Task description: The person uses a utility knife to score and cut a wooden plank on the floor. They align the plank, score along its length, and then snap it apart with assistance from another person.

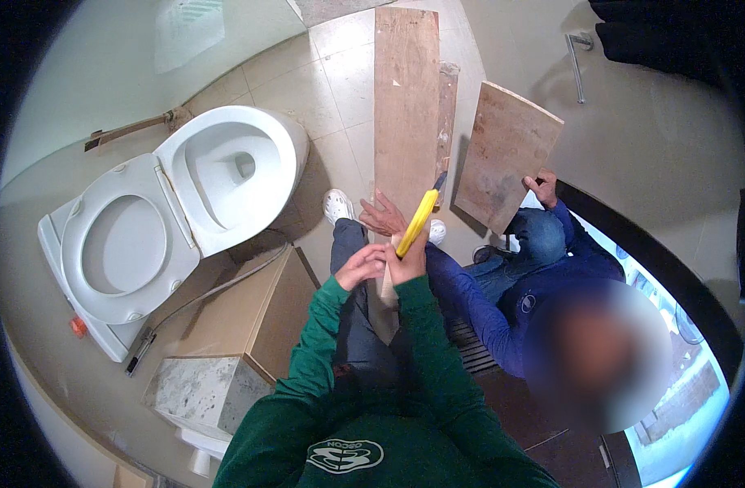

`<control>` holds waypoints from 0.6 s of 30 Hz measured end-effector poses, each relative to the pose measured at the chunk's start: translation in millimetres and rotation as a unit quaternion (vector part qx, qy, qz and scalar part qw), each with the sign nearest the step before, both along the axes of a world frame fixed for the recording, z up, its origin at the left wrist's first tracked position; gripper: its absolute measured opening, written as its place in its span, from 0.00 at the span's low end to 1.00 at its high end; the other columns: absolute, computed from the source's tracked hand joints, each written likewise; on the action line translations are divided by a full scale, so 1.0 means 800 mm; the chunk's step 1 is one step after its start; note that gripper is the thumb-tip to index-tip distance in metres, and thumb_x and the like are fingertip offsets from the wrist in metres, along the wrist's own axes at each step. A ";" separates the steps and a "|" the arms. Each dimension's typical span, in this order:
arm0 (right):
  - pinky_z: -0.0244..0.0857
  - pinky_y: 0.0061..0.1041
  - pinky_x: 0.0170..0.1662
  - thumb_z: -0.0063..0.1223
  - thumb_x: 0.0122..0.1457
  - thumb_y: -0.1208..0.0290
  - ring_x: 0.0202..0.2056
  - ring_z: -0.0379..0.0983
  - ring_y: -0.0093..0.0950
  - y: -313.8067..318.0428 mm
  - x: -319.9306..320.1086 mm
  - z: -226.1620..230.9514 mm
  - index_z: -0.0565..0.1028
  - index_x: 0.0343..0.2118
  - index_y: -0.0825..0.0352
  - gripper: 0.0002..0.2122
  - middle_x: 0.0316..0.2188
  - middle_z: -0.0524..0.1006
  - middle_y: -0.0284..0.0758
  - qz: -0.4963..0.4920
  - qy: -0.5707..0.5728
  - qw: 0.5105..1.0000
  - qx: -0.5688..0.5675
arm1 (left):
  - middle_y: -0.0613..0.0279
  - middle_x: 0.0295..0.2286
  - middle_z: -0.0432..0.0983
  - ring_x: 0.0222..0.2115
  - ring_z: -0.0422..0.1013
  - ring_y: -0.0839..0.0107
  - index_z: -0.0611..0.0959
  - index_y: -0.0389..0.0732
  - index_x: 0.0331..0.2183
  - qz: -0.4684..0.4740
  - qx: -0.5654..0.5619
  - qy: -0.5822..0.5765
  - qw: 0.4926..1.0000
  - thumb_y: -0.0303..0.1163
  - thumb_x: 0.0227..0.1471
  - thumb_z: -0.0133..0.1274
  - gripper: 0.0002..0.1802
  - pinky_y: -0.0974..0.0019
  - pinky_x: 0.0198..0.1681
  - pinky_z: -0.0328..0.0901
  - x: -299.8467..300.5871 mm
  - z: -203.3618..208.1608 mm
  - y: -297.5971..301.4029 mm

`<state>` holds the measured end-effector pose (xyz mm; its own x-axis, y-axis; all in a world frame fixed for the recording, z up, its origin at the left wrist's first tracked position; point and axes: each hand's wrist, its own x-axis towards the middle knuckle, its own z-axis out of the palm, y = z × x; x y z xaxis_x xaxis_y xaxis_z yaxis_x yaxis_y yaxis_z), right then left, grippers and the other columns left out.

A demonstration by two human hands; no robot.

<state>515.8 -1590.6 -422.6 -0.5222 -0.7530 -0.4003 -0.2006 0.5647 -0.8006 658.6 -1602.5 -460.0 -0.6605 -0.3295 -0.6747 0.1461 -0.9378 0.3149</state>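
In my right hand [410,262] I grip a yellow utility knife [419,221], its dark tip pointing away from me. My left hand [362,265] is beside it, fingers bent against a narrow pale strip [387,286] that looks like wood. Where the strip runs under my right hand is hidden. Just beyond my hands, a co-worker's hand [382,215] is spread at the near end of a long wooden board [406,98]. Their other hand [541,189] holds a shorter wooden board [506,154] tilted up at its edge.
A white toilet [283,146] with its lid raised stands at the left, a boxy cabinet [246,305] near it. Another narrow board [447,122] lies under the long one on the tiled floor [340,89]. The co-worker crouches close at my right.
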 end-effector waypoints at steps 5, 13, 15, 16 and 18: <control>0.61 0.36 0.40 0.54 0.48 0.74 0.36 0.68 0.43 -0.039 -0.021 -0.026 0.59 0.42 0.73 0.20 0.31 0.67 0.47 0.045 0.057 0.997 0.019 | 0.70 0.31 0.72 0.35 0.69 0.81 0.73 0.38 0.39 0.053 -0.128 -0.145 0.980 0.21 0.49 0.51 0.12 0.77 0.40 0.63 -0.033 -0.041 0.003; 0.61 0.39 0.32 0.53 0.53 0.67 0.29 0.68 0.46 0.031 -0.050 0.015 0.62 0.36 0.71 0.15 0.26 0.69 0.47 -0.001 0.132 0.990 0.044 | 0.58 0.30 0.76 0.30 0.71 0.75 0.74 0.34 0.41 0.116 -0.214 -0.285 0.927 0.28 0.48 0.54 0.17 0.71 0.35 0.66 -0.063 -0.195 -0.060; 0.61 0.42 0.28 0.52 0.54 0.65 0.28 0.70 0.51 0.058 -0.057 0.029 0.63 0.36 0.68 0.14 0.24 0.72 0.49 0.007 0.078 0.984 0.159 | 0.57 0.28 0.77 0.28 0.71 0.74 0.75 0.35 0.41 0.090 -0.215 -0.322 0.918 0.27 0.47 0.55 0.16 0.70 0.33 0.67 -0.085 -0.217 -0.084; 0.61 0.42 0.28 0.52 0.54 0.64 0.27 0.70 0.51 0.070 -0.054 0.034 0.63 0.35 0.68 0.14 0.23 0.72 0.48 -0.001 0.075 0.986 0.150 | 0.59 0.26 0.77 0.26 0.71 0.75 0.76 0.36 0.39 0.060 -0.205 -0.339 0.916 0.28 0.46 0.56 0.15 0.71 0.30 0.67 -0.101 -0.228 -0.095; 0.61 0.41 0.27 0.52 0.55 0.64 0.25 0.70 0.50 0.092 -0.053 0.036 0.64 0.33 0.67 0.13 0.21 0.71 0.47 0.003 0.072 0.985 0.155 | 0.59 0.24 0.77 0.24 0.71 0.73 0.78 0.37 0.36 0.009 -0.245 -0.385 0.890 0.28 0.45 0.57 0.13 0.70 0.28 0.66 -0.132 -0.250 -0.118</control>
<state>473.6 -1517.1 -393.9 -0.5864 -0.6090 -0.5341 -0.3025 0.7763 -0.5530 552.9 -1696.6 -659.6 -0.0566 -0.7141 -0.6977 -0.2753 -0.6606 0.6985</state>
